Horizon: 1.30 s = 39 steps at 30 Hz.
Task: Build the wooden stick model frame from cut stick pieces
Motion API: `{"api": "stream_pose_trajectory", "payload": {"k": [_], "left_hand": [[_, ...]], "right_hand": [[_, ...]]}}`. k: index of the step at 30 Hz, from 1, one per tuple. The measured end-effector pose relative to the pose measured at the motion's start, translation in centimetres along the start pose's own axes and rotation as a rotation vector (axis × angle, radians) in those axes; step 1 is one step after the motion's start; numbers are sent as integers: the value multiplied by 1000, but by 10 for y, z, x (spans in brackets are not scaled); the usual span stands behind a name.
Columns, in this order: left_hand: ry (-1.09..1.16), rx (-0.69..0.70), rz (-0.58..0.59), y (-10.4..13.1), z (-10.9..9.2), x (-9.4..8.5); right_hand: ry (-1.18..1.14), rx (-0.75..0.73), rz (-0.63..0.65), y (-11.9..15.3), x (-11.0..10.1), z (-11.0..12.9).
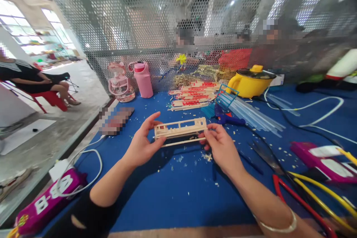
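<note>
A small open frame of pale wooden sticks [181,129] is held up between my two hands over the blue table. My left hand [145,137] grips its left end, thumb in front and fingers behind. At the other end, the fingertips of my right hand [220,145] pinch the frame. One thin stick [184,142] runs along the lower front side; whether it is joined to the frame I cannot tell. Just beyond my right hand lies a blue glue gun [230,119]. Bundles of wooden sticks with red bands [192,95] lie farther back.
Clear glue sticks [251,113] and a yellow electric pot [252,81] are at the back right. Red-handled pliers [290,200] and purple power strips [52,200] flank my arms. Two pink bottles [143,81] stand by the mesh screen [134,26]. A phone [118,121] lies left.
</note>
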State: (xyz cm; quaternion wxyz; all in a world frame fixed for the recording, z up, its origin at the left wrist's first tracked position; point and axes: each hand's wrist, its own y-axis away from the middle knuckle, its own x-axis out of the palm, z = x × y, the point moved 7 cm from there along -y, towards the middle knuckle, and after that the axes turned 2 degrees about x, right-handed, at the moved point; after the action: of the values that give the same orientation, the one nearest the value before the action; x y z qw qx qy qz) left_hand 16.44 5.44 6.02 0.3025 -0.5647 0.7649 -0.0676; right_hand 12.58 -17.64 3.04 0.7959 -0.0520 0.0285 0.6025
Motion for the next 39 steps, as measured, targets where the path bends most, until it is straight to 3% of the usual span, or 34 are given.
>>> {"api": "stream_pose_trajectory", "payload": {"k": [2,7,12,16,19,23,26,33,39], "left_hand": [[7,-33,-5,2,0,-1],[52,-93,-58,4,8,-1],[143,-149,-105,2,15,-1],[242,-208,-110,-3,23,0],[300,-261,-102,-6,28,3],[312,-297,20,-5,29,9],[274,-237,66,-3,20,7],[175,-134,112,-1,9,4],[158,-118,98,-1,9,3]], "right_hand": [[102,-33,-33,1,-2,4],[300,-194,-257,11,-22,30],[488,-191,-129,39,-44,50],[712,-95,5,52,-65,34],[839,-81,26,56,-74,21],[871,-113,89,66,-71,18],[844,-151,123,74,-67,16],[1053,-416,-165,64,-93,1],[1191,-409,-123,48,-99,-13]]}}
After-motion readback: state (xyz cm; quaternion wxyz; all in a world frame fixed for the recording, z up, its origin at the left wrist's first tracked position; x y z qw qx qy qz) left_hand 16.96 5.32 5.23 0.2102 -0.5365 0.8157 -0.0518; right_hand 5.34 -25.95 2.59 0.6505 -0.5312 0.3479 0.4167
